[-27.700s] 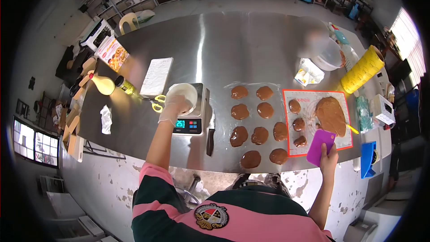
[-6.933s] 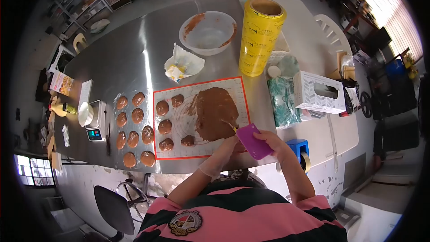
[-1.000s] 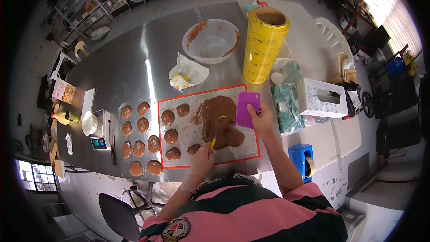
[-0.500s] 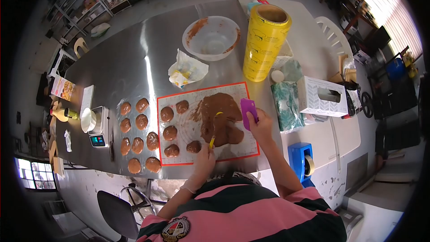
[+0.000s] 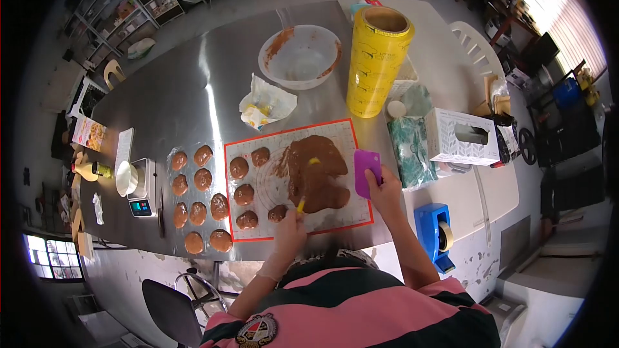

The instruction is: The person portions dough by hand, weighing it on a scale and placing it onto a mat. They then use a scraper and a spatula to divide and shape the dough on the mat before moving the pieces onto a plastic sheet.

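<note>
My left hand [image 5: 290, 233], in a clear glove, is closed on a yellow spatula [image 5: 301, 205] at the front of the mat. Brown dough coats much of the spatula, and its yellow tip [image 5: 314, 161] shows over the dough spread. My right hand [image 5: 383, 190] grips a purple dough scraper [image 5: 367, 171] at the mat's right edge, to the right of the dough. The flattened brown dough [image 5: 325, 187] covers the right half of the red-edged baking mat [image 5: 264, 183]. Several dough rounds [image 5: 244, 194] lie on the mat's left side, one [image 5: 277, 213] just beside my left hand.
More dough rounds [image 5: 202, 180] lie on plastic film left of the mat. A digital scale [image 5: 140, 208] holds a white bowl [image 5: 127, 178]. Behind the mat are a crumpled wrapper [image 5: 267, 103], a smeared bowl [image 5: 300, 77] and a yellow film roll [image 5: 379, 64]. A blue tape dispenser [image 5: 431, 222] stands right.
My right hand has moved the purple scraper a little right and down, away from the dough's edge. The spatula's tip has shifted slightly in the dough, with my left hand a bit left.
</note>
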### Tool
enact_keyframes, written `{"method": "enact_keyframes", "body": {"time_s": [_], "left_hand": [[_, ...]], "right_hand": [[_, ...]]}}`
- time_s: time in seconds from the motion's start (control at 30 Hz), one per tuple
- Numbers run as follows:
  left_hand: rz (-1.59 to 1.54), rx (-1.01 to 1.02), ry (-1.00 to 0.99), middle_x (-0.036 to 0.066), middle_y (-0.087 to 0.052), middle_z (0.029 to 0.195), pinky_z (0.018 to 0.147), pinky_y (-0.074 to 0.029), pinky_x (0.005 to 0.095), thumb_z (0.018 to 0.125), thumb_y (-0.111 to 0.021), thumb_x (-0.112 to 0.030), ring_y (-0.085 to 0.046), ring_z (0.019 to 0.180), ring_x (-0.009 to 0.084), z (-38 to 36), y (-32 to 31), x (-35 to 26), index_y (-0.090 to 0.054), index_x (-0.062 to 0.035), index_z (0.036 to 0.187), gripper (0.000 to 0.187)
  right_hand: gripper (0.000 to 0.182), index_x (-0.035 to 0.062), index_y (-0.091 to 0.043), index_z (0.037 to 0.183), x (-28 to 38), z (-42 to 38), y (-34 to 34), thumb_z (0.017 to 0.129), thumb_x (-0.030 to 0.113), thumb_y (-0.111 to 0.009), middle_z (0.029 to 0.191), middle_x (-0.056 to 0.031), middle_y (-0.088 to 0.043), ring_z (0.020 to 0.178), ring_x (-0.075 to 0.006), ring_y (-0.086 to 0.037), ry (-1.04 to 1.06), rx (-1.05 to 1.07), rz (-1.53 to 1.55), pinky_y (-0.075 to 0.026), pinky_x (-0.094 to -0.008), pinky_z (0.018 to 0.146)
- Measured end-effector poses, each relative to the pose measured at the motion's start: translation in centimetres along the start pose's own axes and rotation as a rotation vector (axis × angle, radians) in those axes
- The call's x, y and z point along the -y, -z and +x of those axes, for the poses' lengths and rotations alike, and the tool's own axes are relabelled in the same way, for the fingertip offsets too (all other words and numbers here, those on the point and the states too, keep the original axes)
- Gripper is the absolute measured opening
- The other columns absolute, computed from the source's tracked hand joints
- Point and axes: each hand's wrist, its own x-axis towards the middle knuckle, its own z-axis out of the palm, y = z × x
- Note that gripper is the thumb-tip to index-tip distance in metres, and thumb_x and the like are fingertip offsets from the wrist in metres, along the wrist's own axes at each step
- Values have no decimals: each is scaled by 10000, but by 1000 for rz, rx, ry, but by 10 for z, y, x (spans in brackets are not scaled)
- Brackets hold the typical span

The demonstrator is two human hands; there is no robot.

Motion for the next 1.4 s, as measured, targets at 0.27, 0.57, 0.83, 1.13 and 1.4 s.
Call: {"method": "enact_keyframes", "body": {"time_s": [0.27,0.57,0.83,1.13,1.4], "left_hand": [[220,144,68,187,-579,691,572,-420,521,822,-455,-168,-564,655,413,0,-2,19,-475,-98,936,136],[121,115,5,195,-585,700,567,-420,518,821,-452,-180,-567,654,411,-3,1,20,-477,-116,967,161],[20,-6,-158,195,-556,704,561,-410,491,806,-492,-117,-543,663,418,0,2,26,-515,-49,891,111],[-57,1,-148,181,-580,687,546,-430,483,812,-479,-137,-569,632,388,3,-1,29,-527,-84,910,121],[-76,110,-24,207,-564,697,558,-410,480,840,-465,-140,-557,663,407,6,-7,25,-522,-54,899,118]], "right_hand": [[189,33,-555,900,15,15,4,827,207,-560,744,-163,-582,706,-328,-574,121,278,-87,-441,-381,630],[188,38,-555,921,8,63,-25,817,193,-572,805,-164,-588,737,-321,-569,211,693,-82,-439,-381,646],[217,61,-567,1008,-2,70,-34,819,163,-596,778,-103,-593,701,-181,-550,114,830,186,-440,-306,665],[207,58,-568,961,5,54,-45,813,201,-593,835,-130,-604,761,-259,-581,207,830,24,-448,-341,686],[194,69,-580,935,6,31,-40,793,200,-591,837,-121,-598,792,-304,-566,351,741,-81,-454,-367,693]]}}
